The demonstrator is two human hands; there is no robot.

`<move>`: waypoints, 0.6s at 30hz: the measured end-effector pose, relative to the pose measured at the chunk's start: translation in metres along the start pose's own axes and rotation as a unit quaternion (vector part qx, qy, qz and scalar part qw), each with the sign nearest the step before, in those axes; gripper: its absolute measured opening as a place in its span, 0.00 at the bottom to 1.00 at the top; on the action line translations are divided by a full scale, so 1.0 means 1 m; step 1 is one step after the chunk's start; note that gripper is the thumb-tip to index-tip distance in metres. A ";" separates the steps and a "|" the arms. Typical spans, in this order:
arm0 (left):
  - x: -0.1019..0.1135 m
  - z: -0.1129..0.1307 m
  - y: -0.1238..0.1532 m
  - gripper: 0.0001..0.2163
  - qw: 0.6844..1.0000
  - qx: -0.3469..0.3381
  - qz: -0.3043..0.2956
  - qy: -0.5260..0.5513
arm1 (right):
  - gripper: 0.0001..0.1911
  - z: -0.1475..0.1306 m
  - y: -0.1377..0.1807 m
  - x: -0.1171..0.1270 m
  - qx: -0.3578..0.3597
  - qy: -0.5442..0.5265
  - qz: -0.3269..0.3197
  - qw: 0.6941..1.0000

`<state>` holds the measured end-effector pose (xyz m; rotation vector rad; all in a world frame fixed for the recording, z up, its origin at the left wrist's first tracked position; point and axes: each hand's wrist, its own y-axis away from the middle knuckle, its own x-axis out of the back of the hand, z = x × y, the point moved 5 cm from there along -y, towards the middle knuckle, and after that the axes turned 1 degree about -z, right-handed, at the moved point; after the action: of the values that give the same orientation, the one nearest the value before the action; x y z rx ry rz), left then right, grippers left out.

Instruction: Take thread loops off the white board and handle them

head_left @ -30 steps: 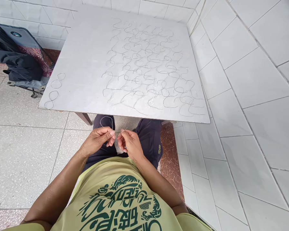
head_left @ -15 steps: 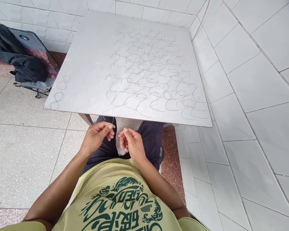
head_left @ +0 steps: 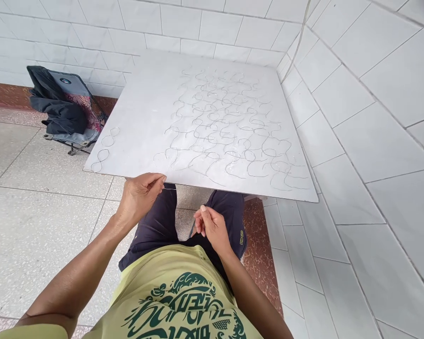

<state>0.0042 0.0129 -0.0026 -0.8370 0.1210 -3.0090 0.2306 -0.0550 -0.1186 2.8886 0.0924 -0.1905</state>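
My left hand is at the front edge of the white table, thumb and fingertips pinched on a thin wire. A short end of that wire sticks out to the right of the fingertips. Just beyond them, a faint curved strand lies over the tabletop; I cannot tell if it is the same piece. Over my lap, my right hand is apart from the left, thumb against curled fingers. Whether it holds anything is hidden. Many thin, S-shaped wires are spread over the table's middle and right.
Two twisted figure-eight wires lie near the table's left front corner. A folding chair with dark clothing on it stands to the left. White tiled walls border the table at the back and right.
My left hand has moved up to the table edge, still pinching the wire. My right hand has drawn away to the right and down. The view has tilted up.
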 end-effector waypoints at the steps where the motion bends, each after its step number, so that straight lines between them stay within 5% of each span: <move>1: 0.003 0.002 -0.005 0.12 1.000 -0.008 -0.004 -0.012 | 0.27 0.003 0.001 0.010 0.009 0.031 0.016 0.999; 4: 0.010 0.009 -0.024 0.13 0.999 -0.036 -0.017 -0.027 | 0.25 0.011 0.002 0.044 0.041 0.135 0.079 0.987; 8: 0.027 0.020 -0.068 0.13 0.996 -0.074 -0.025 -0.039 | 0.23 0.013 0.000 0.087 0.125 0.319 0.149 0.928; 13: 0.053 0.031 -0.160 0.10 0.995 -0.091 -0.001 -0.047 | 0.18 0.021 -0.017 0.114 0.226 0.440 0.206 0.844; 18: 0.069 0.027 -0.261 0.07 0.995 -0.073 0.002 -0.074 | 0.18 0.038 -0.036 0.114 0.257 0.528 0.256 0.768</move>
<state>-0.0395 0.2691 0.0763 -1.0675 0.3432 -2.9484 0.3359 -0.0238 -0.1794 2.9268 -0.6377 1.7409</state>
